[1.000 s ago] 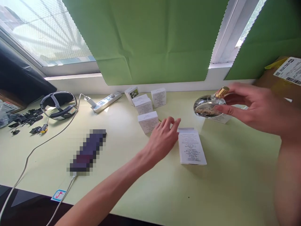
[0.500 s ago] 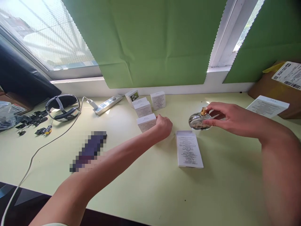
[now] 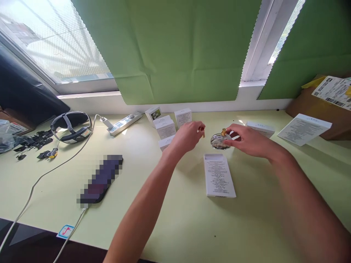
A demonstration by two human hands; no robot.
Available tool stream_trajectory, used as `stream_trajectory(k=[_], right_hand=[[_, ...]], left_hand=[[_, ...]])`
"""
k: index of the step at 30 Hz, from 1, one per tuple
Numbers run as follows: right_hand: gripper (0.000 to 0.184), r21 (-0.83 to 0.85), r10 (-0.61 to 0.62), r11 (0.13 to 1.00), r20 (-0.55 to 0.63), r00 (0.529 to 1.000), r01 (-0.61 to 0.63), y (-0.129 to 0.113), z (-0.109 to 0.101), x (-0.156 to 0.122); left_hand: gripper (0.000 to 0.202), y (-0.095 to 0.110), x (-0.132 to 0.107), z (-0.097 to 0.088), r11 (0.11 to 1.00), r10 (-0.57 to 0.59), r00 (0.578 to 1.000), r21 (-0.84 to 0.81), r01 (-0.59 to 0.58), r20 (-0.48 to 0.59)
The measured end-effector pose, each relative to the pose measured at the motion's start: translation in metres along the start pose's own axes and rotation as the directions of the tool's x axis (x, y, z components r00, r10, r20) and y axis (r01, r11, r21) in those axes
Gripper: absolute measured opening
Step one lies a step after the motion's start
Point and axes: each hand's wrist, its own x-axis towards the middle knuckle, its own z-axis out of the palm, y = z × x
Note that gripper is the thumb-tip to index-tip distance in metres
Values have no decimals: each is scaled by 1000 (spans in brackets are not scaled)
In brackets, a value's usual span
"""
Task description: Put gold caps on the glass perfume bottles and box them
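A round, clear glass perfume bottle with a gold neck is gripped from its right side by the fingers of my right hand. Left of the bottle and apart from it, my left hand is raised with its fingers curled together. A small golden-toned bit shows at those fingertips, too small to name. Just in front of the bottle lies a flat white printed carton, its far end open. Small white boxes stand behind my left hand, which partly hides one of them.
White printed boxes stand at the right, before a brown cardboard box. Leftward are a blurred phone on a cable, a power strip, a headband device and black parts.
My left hand has left the nearest small box and moved right and up, closer to the bottle. My right hand has shifted left with the bottle, uncovering a white box behind it.
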Motion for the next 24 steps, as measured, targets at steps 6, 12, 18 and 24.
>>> stream_trajectory(k=[6,12,18,24], right_hand=[[28,78,-74,994,20,997,72,6,30,15],[26,148,-56,988,43,997,50,19,45,22],[32,230,-50,972,45,998,38,23,48,25],[35,278,-59,960,55,997,41,24,49,26]], left_hand=[[20,15,2,2,950,-64,993,-299,90,94],[22,8,6,10,929,-96,985,-342,139,140],[21,9,8,15,897,-84,985,-419,140,151],[19,7,7,25,885,-87,965,-426,189,248]])
